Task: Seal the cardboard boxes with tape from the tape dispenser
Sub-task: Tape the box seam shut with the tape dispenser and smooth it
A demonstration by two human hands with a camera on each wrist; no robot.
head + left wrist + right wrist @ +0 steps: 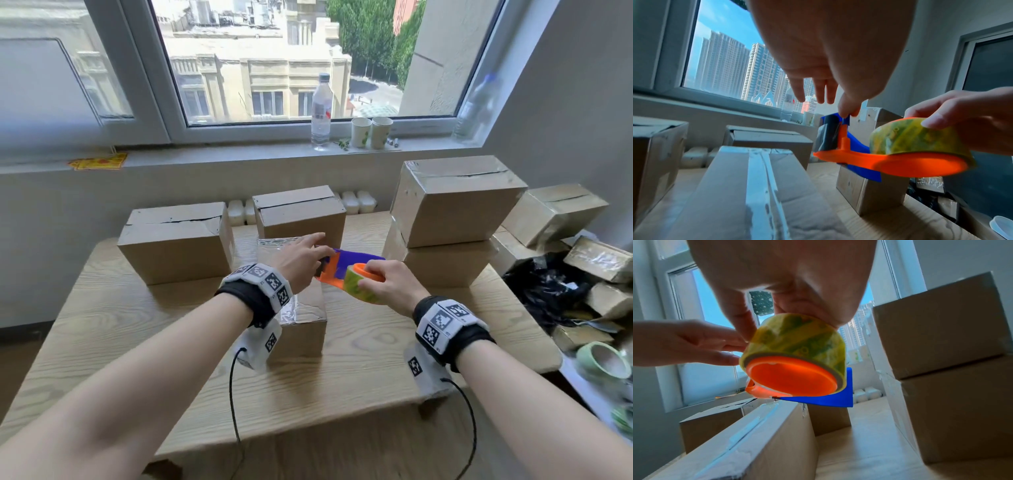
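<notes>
Head view, item one: our right hand (390, 284), fingers curled round the tape roll (359, 286) of the tape dispenser (342, 269), holding it in the air above the near cardboard box (301, 318).
Item two: our left hand (301, 257), thumb and forefinger pinching at the dispenser's front end where the tape leaves, other fingers straight.
Item three: near box on the counter (137, 342), top already glossy with tape along its seam.
Item four: two boxes (178, 240) behind it with open seams; a stack (452, 212) to the right.
Step, as we judge it: freeing the tape's loose end. Next we must draw out a length and press it onto a box edge without letting it fold on itself.
</notes>
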